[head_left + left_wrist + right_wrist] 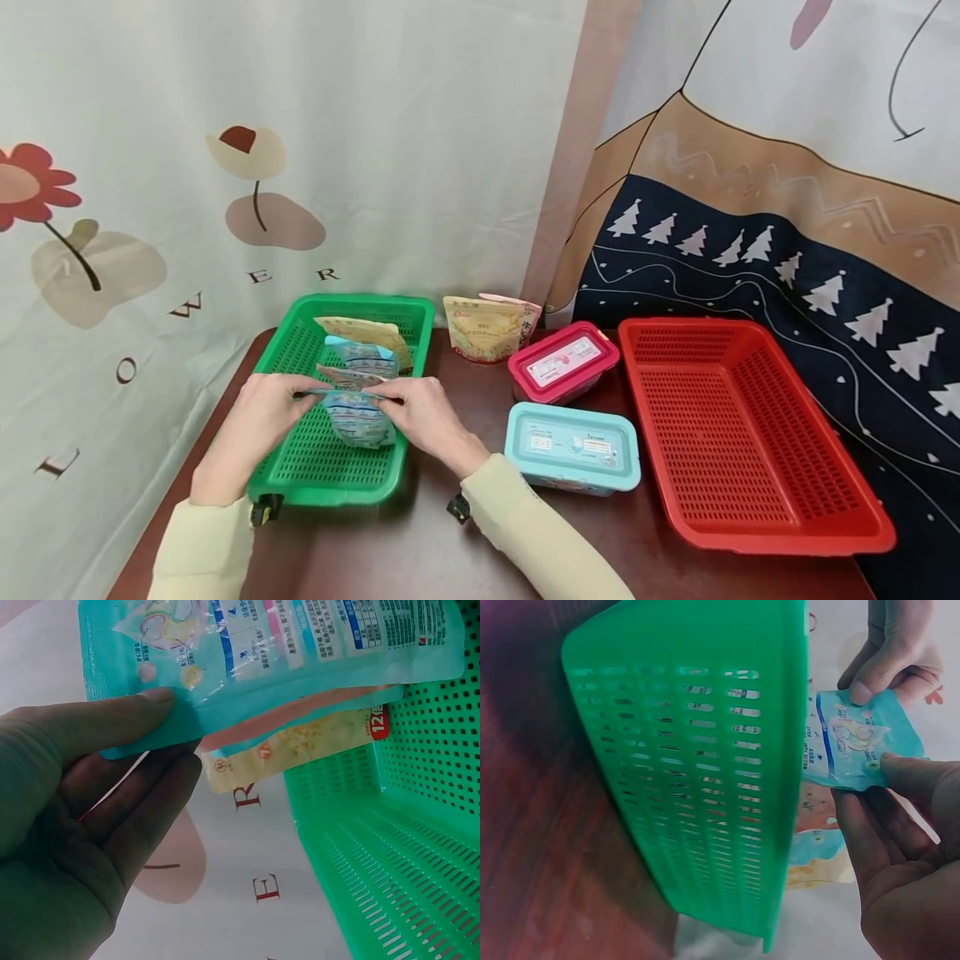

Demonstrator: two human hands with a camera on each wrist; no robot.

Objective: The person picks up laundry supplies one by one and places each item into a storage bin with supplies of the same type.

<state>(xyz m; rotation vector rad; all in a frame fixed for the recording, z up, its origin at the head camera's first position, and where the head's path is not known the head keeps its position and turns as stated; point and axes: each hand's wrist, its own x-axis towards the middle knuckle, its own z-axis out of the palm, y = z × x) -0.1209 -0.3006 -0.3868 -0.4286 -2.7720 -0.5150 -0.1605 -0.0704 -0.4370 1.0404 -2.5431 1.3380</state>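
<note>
Both hands pinch the top edge of a light blue pouch (358, 419), which stands upright within the green basket (300, 479). My left hand (268, 408) grips its left top corner between thumb and fingers; my right hand (429, 414) pinches the right top corner. In the left wrist view the pouch (300, 645) shows printed text and a table on its face. Behind it in the basket stand a pinkish pouch (351, 377), another blue pouch (363, 357) and a yellow pouch (367, 331), lined up in a row.
Right of the basket, a yellow pouch (483, 329) stands before a pink one (531, 315). Nearer are a box with a magenta lid (564, 362) and a box with a light blue lid (572, 446). A red basket (757, 442) lies at the right, by the curtain.
</note>
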